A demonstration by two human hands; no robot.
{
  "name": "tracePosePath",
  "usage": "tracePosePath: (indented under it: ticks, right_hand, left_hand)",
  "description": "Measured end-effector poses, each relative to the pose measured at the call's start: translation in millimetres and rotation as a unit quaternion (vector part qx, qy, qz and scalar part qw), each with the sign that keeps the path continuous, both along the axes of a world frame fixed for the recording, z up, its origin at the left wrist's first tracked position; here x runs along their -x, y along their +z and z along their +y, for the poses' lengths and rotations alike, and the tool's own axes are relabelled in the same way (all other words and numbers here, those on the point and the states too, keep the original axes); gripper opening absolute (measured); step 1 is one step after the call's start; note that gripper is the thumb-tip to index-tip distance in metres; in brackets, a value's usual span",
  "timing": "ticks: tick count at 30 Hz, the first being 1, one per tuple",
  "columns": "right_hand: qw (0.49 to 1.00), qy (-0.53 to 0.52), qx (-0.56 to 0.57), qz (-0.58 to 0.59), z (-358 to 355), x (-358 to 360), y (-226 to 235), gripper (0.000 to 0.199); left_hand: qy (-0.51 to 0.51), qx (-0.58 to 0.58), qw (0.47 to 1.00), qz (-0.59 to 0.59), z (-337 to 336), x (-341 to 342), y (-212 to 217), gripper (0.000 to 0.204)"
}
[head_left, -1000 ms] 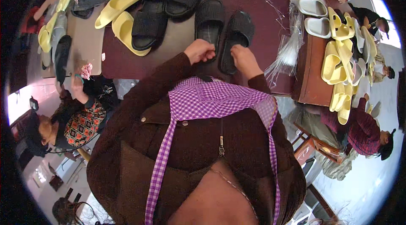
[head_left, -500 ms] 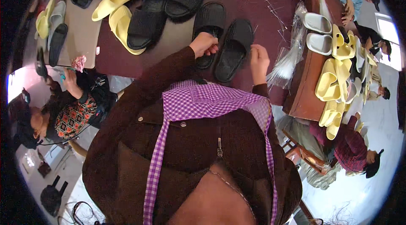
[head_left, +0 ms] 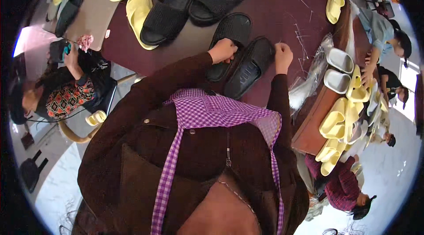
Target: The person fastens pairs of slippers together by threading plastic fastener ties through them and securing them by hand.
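Two black slide slippers lie side by side in front of me, a left one (head_left: 235, 25) and a right one (head_left: 244, 79), toes and heels slightly slanted. My left hand (head_left: 224, 51) is closed in a pinch at the strap of the left slipper, close to the inner edge of the right one. Beside the outer edge of the right slipper's strap, my right hand (head_left: 283, 57) has its fingertips pinched together. Whatever either pinch holds is too small or hidden to make out. Thin clear strands (head_left: 301, 40) lie scattered beyond my right hand.
Another black pair (head_left: 170, 11) and yellow slippers (head_left: 140, 18) lie farther left. A clear bag of white strands (head_left: 302, 91) sits at the right. Past it, a brown ledge (head_left: 311, 124) carries grey slippers (head_left: 339, 60) and several yellow ones. Other people work on both sides.
The view has swung, so the slippers appear lower and farther right. My left hand stays pinched at the strap; my right hand's fingers are more curled. A person's hands now reach the right-hand slippers.
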State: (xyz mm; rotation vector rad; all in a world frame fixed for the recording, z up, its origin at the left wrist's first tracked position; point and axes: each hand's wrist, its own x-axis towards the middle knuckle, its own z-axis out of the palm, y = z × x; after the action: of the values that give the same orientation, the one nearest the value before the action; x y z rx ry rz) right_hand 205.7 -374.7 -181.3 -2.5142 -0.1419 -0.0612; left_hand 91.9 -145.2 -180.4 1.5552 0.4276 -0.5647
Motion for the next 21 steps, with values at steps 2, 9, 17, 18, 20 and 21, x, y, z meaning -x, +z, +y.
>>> tracePosePath:
  ticks: [2,9,17,18,20,21]
  right_hand:
    - [0.997,0.047,-0.067,0.014,28,-9,16,0.025]
    - [0.962,0.195,-0.169,0.092,103,-36,7,0.015]
    - [0.972,0.181,-0.135,0.072,114,-39,4,0.013]
    - [0.976,0.147,-0.146,0.064,113,-35,10,0.013]
    - [0.972,0.134,-0.179,0.071,107,-27,20,0.013]
    - [0.967,0.119,-0.213,0.076,103,-23,25,0.013]
  left_hand:
    - [-0.001,-0.005,1.000,-0.001,0,1,-8,0.026]
    - [0.023,0.009,0.999,-0.026,-2,-1,-7,0.026]
    - [0.026,0.017,1.000,-0.001,0,1,-1,0.024]
    - [0.028,0.019,0.999,0.000,1,3,1,0.024]
    - [0.004,0.020,0.999,-0.027,5,9,8,0.020]
    - [-0.010,0.020,0.999,-0.042,5,9,13,0.019]
